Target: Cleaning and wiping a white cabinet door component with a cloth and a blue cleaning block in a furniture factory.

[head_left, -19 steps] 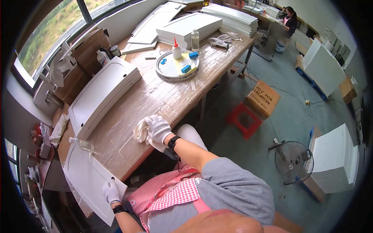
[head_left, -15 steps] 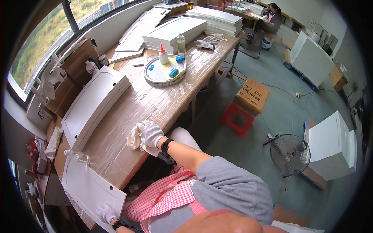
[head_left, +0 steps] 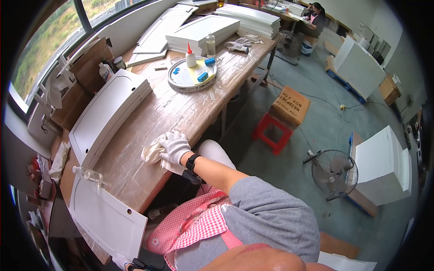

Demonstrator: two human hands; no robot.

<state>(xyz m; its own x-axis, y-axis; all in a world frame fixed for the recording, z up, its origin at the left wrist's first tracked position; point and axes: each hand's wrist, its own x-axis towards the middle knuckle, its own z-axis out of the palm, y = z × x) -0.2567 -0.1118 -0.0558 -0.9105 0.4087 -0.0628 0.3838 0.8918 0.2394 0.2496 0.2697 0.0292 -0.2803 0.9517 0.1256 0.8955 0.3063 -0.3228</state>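
My right hand (head_left: pixel 175 147), in a white knit glove, is closed on a crumpled cream cloth (head_left: pixel 153 152) at the near edge of the film-covered table (head_left: pixel 131 149). At the lower left lies a flat white panel (head_left: pixel 106 217) with a small dark hole near its corner. My left hand (head_left: pixel 121 261), also gloved, is at that panel's near edge, low in the view; its fingers are too small and partly hidden to read. A clear bottle (head_left: pixel 88 175) lies on its side at the panel's far end.
A stack of white panels (head_left: pixel 108 113) stands beyond the bottle. Farther along are a round tray (head_left: pixel 174 82) bearing a red-tipped glue bottle (head_left: pixel 190 56) and blue blocks, loose gloves (head_left: pixel 238 45), and more panel stacks (head_left: pixel 203 31). Right, on the floor: a red stool (head_left: pixel 273 135) under a carton (head_left: pixel 291 107), and a fan (head_left: pixel 334 174).
My left hand has slid down along the white panel toward its near edge. My right hand and the cloth have shifted slightly left and up.
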